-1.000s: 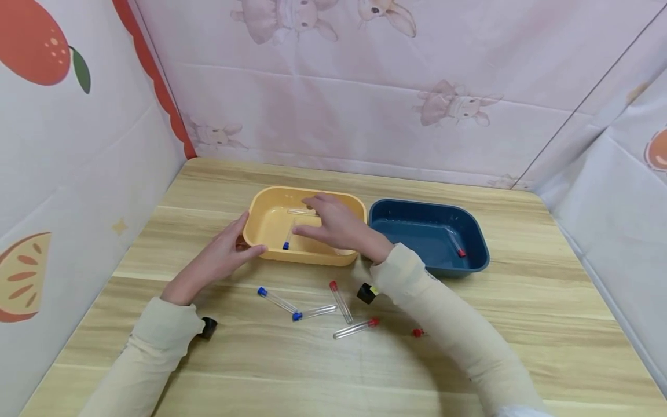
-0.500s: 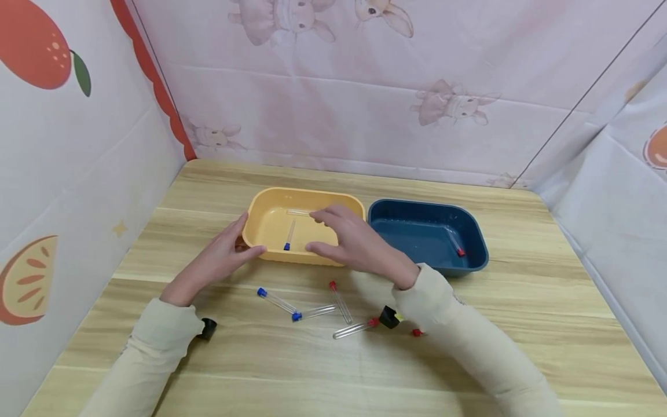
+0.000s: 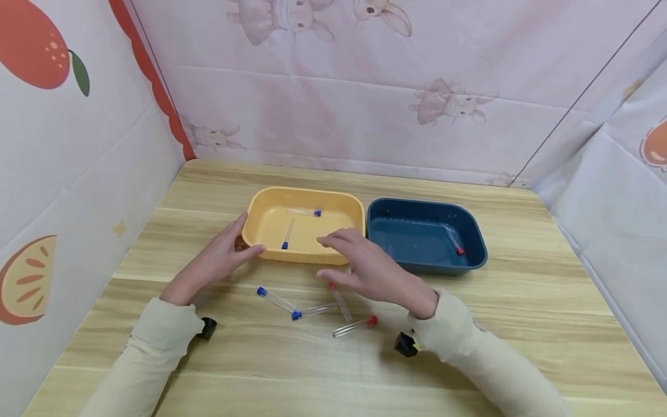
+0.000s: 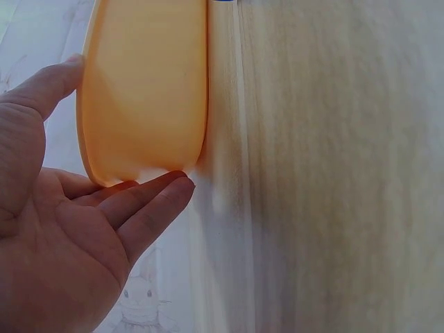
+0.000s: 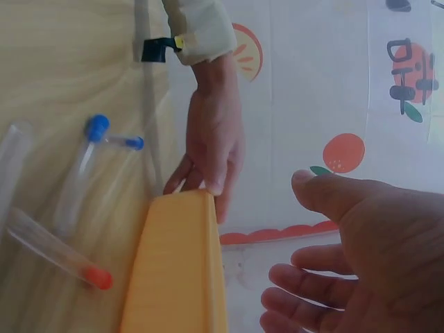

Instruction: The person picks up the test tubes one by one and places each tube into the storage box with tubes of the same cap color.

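My left hand holds the left end of a yellow plastic bin, thumb at the front rim and fingers along the outer wall. In the left wrist view, the fingertips meet the bin's end wall. My right hand, nothing in its grasp, hovers over the bin's front right corner with thumb and fingers spread. Inside the bin lie two blue-capped test tubes, one crosswise and one lengthwise. In front, two blue-capped tubes and two red-capped tubes lie loosely together on the table.
A dark blue bin stands right beside the yellow one, with a red-capped tube at its right end. The wooden table meets printed cloth walls at the back and sides.
My right hand has drawn back from inside the yellow bin toward the front right, uncovering the crosswise tube's blue cap. A red cap on the right is now hidden. My left hand stays put.
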A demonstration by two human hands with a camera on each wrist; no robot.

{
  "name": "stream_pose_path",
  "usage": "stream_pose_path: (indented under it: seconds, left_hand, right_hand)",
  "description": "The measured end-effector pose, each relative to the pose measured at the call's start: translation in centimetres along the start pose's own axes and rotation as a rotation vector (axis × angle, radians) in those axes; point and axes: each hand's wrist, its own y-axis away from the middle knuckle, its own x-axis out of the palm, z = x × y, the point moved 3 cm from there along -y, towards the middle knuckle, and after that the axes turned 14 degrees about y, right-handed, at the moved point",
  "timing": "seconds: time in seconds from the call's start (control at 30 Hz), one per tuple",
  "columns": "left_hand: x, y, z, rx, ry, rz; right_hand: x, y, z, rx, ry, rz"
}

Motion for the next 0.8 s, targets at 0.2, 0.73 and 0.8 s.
stream_pose_path:
  seconds: [0.2, 0.73, 0.8]
  left_hand:
    - [-0.1, 0.1, 0.0, -0.017, -0.001, 0.006]
    - [-0.1, 0.1, -0.1, -0.010, -0.028, 0.005]
    - [-0.1, 0.1, -0.1, -0.011, -0.026, 0.006]
  right_hand:
    - [1.1, 1.0, 0.5, 0.001, 0.000, 0.050]
    - [4.2, 2.4, 1.1, -0.054, 0.008, 0.156]
    - [4.5, 2.5, 1.2, -0.065, -0.004, 0.158]
